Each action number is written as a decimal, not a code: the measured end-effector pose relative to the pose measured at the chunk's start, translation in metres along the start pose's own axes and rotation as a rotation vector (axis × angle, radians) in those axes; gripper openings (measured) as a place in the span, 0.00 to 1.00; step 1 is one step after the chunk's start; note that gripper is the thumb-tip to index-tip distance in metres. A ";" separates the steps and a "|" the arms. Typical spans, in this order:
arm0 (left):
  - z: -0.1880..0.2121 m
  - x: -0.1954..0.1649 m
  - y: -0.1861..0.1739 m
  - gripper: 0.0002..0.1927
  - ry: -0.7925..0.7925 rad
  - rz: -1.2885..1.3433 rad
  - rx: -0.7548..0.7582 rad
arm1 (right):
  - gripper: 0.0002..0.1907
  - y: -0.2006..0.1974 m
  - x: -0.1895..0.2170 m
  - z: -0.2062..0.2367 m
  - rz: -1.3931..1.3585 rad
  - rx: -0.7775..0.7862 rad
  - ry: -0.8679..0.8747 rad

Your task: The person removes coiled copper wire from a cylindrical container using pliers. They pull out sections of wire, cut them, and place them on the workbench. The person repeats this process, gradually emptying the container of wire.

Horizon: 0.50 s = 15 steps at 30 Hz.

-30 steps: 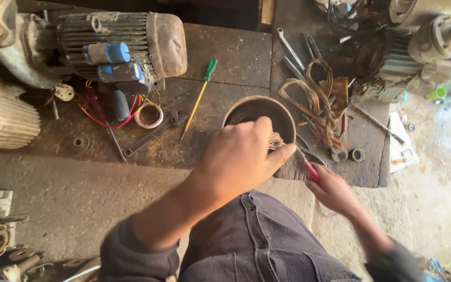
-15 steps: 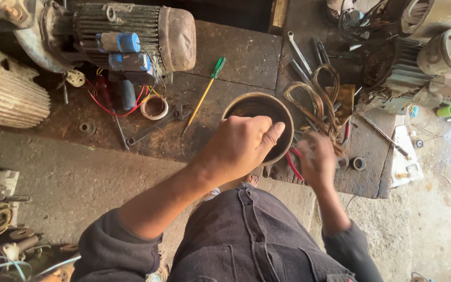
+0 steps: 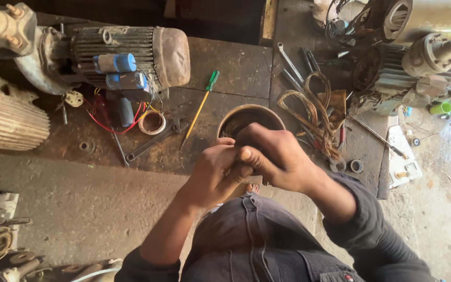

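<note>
A large ribbed electric motor [image 3: 126,55] with two blue-capped capacitors lies at the back left of the dark bench [image 3: 225,62], and a second, smaller motor [image 3: 418,62] sits at the far right among tangled wiring. Between them, a round metal motor housing [image 3: 246,117] stands open-side up near the bench's front edge, directly in front of the seated person. Just right of it lies a bundle of bent copper winding wire [image 3: 314,112], with spanners [image 3: 288,62] behind it. To its left are a green-handled screwdriver [image 3: 200,107], a grey wrench [image 3: 152,141] and a roll of tape [image 3: 151,121]. The left hand [image 3: 215,175] and right hand [image 3: 275,156] meet over the near rim of the housing, fingers curled and pressed together; they seem to pinch something small between them, but what it is cannot be made out. The step in hand looks like work on the housing's winding or leads, done by feel at the rim. The next move would likely call for a steady pull or twist while the housing stays put, since nothing clamps it.
</note>
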<state>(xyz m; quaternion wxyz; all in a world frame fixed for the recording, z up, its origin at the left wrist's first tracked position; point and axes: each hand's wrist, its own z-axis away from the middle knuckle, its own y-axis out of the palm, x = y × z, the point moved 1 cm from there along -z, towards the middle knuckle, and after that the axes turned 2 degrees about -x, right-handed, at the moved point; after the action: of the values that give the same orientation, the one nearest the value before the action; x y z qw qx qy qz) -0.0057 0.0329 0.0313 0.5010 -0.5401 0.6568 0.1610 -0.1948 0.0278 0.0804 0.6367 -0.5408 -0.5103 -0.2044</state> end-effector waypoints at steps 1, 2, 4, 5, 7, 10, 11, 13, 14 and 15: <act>0.001 0.001 0.000 0.19 0.004 -0.010 -0.029 | 0.18 -0.001 -0.001 -0.002 0.015 0.022 -0.098; 0.001 0.001 0.000 0.19 0.009 -0.022 -0.060 | 0.16 -0.001 -0.003 -0.003 0.030 0.045 -0.199; 0.001 -0.001 0.002 0.21 0.006 -0.041 -0.064 | 0.13 -0.001 -0.009 -0.005 0.018 -0.032 -0.281; 0.001 -0.003 0.003 0.22 -0.006 -0.046 -0.038 | 0.11 0.001 -0.013 -0.004 0.009 -0.072 -0.320; -0.001 -0.006 0.004 0.24 -0.075 -0.011 0.011 | 0.09 0.004 -0.021 -0.002 -0.014 -0.153 -0.283; -0.008 -0.008 0.007 0.28 -0.279 0.025 0.106 | 0.10 0.011 -0.033 0.003 -0.094 -0.237 -0.067; -0.012 -0.007 0.008 0.29 -0.375 -0.012 0.154 | 0.11 0.013 -0.037 0.005 -0.126 -0.258 0.033; -0.020 -0.006 0.009 0.32 -0.494 -0.081 0.235 | 0.07 0.016 -0.041 0.008 -0.210 -0.320 -0.045; -0.024 -0.006 0.009 0.33 -0.528 -0.111 0.265 | 0.06 0.016 -0.043 0.008 -0.251 -0.353 -0.083; -0.027 -0.008 0.010 0.35 -0.564 -0.137 0.296 | 0.05 0.017 -0.046 0.009 -0.260 -0.373 -0.075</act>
<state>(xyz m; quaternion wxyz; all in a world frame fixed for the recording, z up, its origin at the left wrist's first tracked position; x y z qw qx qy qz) -0.0282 0.0200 0.0465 0.7461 -0.4382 0.4705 0.1729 -0.2031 0.0283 0.0315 0.4745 -0.5861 -0.5524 -0.3554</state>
